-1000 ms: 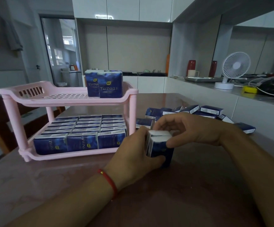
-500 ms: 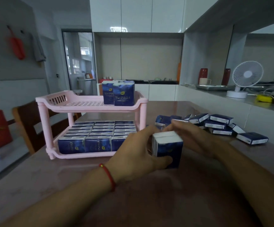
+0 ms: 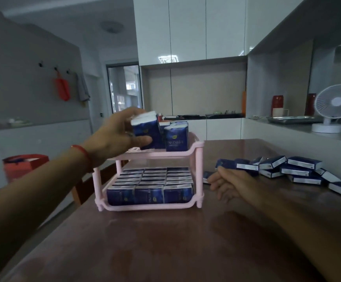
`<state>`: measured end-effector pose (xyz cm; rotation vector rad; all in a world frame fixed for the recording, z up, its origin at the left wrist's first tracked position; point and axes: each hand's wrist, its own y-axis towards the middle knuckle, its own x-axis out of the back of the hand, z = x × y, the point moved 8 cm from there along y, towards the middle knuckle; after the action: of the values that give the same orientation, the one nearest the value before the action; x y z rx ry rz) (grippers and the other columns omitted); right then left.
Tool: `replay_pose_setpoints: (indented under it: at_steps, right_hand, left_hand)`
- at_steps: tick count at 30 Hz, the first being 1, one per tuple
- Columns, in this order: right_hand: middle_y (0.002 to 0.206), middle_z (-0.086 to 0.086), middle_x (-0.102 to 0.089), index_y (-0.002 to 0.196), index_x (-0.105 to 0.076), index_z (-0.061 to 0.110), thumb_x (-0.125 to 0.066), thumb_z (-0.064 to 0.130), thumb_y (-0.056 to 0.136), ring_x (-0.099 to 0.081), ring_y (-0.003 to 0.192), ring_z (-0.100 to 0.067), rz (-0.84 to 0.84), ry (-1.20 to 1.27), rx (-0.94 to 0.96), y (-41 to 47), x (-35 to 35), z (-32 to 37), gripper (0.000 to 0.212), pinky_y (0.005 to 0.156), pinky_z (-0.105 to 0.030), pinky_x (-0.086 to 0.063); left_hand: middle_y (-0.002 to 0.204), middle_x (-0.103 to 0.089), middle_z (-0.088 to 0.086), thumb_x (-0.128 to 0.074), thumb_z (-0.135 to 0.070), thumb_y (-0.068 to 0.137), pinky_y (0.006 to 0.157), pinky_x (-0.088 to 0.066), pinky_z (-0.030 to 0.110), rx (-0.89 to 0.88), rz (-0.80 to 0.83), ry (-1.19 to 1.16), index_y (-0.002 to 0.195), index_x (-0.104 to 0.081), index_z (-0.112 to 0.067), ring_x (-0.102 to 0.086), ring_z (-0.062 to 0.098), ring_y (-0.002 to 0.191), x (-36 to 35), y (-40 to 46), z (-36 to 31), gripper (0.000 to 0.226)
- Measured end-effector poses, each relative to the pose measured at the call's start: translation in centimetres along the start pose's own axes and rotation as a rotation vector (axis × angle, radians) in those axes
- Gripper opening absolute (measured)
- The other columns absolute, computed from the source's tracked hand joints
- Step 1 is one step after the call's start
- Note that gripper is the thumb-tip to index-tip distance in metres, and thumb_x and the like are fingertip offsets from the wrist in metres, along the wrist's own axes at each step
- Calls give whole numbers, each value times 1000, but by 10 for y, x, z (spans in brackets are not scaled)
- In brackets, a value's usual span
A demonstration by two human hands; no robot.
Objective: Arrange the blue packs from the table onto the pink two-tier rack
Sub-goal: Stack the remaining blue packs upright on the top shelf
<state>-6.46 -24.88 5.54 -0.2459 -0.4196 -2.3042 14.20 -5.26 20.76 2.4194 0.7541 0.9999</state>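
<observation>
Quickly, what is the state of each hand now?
Left hand: closed on a blue pack over the rack's top shelf.
Right hand: open, holding nothing, near the packs on the table.

Left hand [image 3: 116,137] gripping, right hand [image 3: 229,183] loose.

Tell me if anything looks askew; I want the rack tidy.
Only the held packs in the left hand are tilted over the upper tier, not yet set down. The lower tier's rows look neat.
</observation>
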Motion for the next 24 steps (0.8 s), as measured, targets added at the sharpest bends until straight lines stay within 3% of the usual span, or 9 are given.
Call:
replay_pose_setpoints:
  at_steps: [3,10,18,21,24]
  right_hand:
    - [91,-18,-72,100,-72,5,-44,43,101,-65,71,-30,-6,-7,-27,1,3,-6,47,64,-41,-52]
    - [94,-22,-72,97,-75,5,-50,54,88,-66,67,-28,-23,-3,-79,3,12,-19,56,59,-37,-51]
    - [101,-30,-68,101,-71,1,-42,43,102,-64,66,-26,19,-34,-81,3,10,-21,51,57,-33,-49]
    - [100,-30,-68,101,-71,0,-41,43,102,-64,66,-26,21,-31,-85,3,10,-21,52,57,-32,-49]
    - [98,-28,-69,100,-71,1,-41,44,101,-64,66,-25,30,-26,-94,3,9,-21,53,58,-32,-50]
  left_hand:
    - [104,-73,10,-78,2,76,86,-59,47,99,74,58,117,-58,-18,-71,27,97,0,25,16,50]
    - [113,-65,16,-75,4,78,89,-57,52,223,201,115,123,-52,-16,-65,33,105,-27,42,31,54]
    - [119,-57,8,-75,-2,80,88,-58,49,154,192,203,129,-44,-31,-61,29,110,-39,47,30,65]
    - [118,-53,4,-75,1,79,93,-56,48,167,199,240,142,-32,-27,-59,28,113,-41,48,28,81]
    - [126,-56,12,-77,1,77,95,-55,44,204,178,306,143,-29,-19,-59,31,115,-41,48,31,84]
